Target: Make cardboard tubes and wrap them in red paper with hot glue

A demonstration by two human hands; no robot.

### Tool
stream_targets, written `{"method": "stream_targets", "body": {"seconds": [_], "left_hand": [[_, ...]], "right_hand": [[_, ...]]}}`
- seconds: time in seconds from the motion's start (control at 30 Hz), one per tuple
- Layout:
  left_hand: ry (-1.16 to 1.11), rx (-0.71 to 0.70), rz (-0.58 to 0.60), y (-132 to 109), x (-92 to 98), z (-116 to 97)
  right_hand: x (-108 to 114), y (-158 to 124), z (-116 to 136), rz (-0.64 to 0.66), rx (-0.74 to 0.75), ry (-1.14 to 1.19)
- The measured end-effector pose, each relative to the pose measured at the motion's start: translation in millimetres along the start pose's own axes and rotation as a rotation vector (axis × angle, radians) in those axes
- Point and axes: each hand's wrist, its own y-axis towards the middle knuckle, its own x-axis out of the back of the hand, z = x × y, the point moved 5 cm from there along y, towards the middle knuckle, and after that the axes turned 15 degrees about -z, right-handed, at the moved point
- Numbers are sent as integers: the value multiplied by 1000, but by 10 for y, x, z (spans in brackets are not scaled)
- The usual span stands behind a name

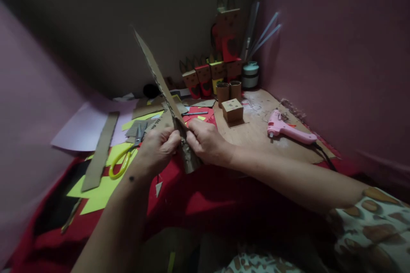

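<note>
A long strip of brown cardboard [158, 74] stands tilted, its top leaning up and to the left, above a red cloth [198, 198]. My left hand [158, 147] is closed on the strip's lower part from the left. My right hand [206, 140] pinches the same part from the right, with the fingers of both hands almost touching. The strip's bottom end [190, 162] sticks out below the hands and looks curled or rolled.
Yellow-handled scissors [126, 153] lie left of my hands on yellow paper [96, 192], beside another cardboard strip [99, 153]. A pink glue gun [288, 130] rests on a cardboard sheet [256, 130] at right. A small cardboard box [232, 110], two tubes [228, 90] and red-and-brown paper figures [208, 74] stand behind.
</note>
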Motion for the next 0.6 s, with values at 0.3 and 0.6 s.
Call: {"method": "stream_targets", "body": {"seconds": [0.3, 0.6], "left_hand": [[6, 177, 71, -45, -181, -30], [144, 50, -64, -50, -142, -76]], "right_hand": [[86, -15, -63, -90, 25, 132], [35, 30, -51, 140, -78, -125]]}}
